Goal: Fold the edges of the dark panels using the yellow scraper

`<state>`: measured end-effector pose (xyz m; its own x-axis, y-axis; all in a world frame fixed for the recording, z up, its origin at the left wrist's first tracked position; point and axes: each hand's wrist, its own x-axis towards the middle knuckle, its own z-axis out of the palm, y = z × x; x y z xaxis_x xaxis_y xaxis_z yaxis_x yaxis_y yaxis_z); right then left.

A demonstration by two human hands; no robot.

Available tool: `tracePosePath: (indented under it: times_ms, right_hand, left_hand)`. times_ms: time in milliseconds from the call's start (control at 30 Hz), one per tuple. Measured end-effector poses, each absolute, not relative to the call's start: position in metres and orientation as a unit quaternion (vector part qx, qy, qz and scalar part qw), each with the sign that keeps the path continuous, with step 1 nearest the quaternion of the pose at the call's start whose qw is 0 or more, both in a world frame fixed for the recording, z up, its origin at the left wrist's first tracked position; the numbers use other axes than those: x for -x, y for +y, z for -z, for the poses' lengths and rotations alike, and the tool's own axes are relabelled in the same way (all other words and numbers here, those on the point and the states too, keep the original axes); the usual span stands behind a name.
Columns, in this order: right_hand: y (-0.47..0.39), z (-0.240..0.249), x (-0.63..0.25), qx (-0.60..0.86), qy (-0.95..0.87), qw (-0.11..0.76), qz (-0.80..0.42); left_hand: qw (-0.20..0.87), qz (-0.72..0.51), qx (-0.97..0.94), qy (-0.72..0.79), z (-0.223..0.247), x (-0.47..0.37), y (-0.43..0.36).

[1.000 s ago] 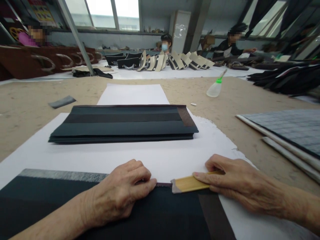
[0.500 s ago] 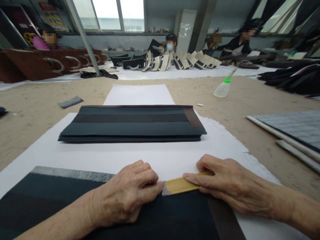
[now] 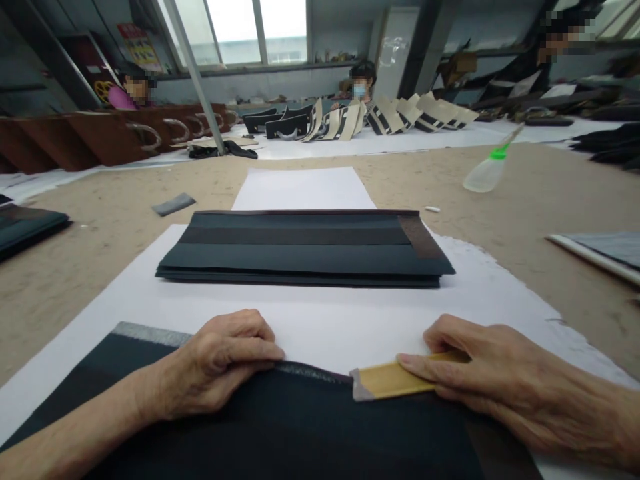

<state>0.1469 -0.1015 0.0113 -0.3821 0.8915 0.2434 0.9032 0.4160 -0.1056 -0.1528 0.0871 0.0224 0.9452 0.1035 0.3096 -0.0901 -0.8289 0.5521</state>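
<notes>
A large dark sheet (image 3: 300, 427) lies nearest me, with a grey, rough-looking strip along its far edge. My left hand (image 3: 225, 363) pinches that far edge left of centre, where the edge is partly turned over. In my right hand (image 3: 480, 373) is a flat yellow tool (image 3: 395, 380), held between thumb and fingers. Its grey-wrapped tip rests on the sheet's edge, to the right of my left hand. Beyond both hands a stack of dark folded panels (image 3: 300, 257) sits on white paper (image 3: 320, 313).
Further back stand a squeeze bottle (image 3: 485, 175) with a green top, a grey scrap (image 3: 174, 204) and a small white piece (image 3: 433, 209). Dark panels (image 3: 30, 230) lie at the left. Three people are across the table, beyond brown bags (image 3: 105, 137) and a pole (image 3: 195, 73).
My left hand has slid left along the sheet's edge, away from the tool tip, uncovering a turned stretch of edge. The camera view has shifted left.
</notes>
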Motion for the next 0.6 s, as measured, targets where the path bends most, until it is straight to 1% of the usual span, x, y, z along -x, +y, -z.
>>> tracePosePath:
  times_ms: [200, 367, 600]
  right_hand:
    - [-0.091, -0.026, -0.143, 0.533, -0.836, 0.127, 0.03]
    - [-0.079, -0.042, -0.139, 0.48, -0.873, 0.088, -0.008]
    - [-0.065, -0.037, -0.131, 0.464, -0.882, 0.075, -0.028]
  left_hand:
    - [0.294, -0.191, -0.937, 0.013, -0.015, 0.162, 0.091]
    - [0.257, -0.203, -0.945, -0.016, -0.012, 0.164, 0.089]
    - [0.239, -0.2, -0.95, -0.013, -0.015, 0.162, 0.09]
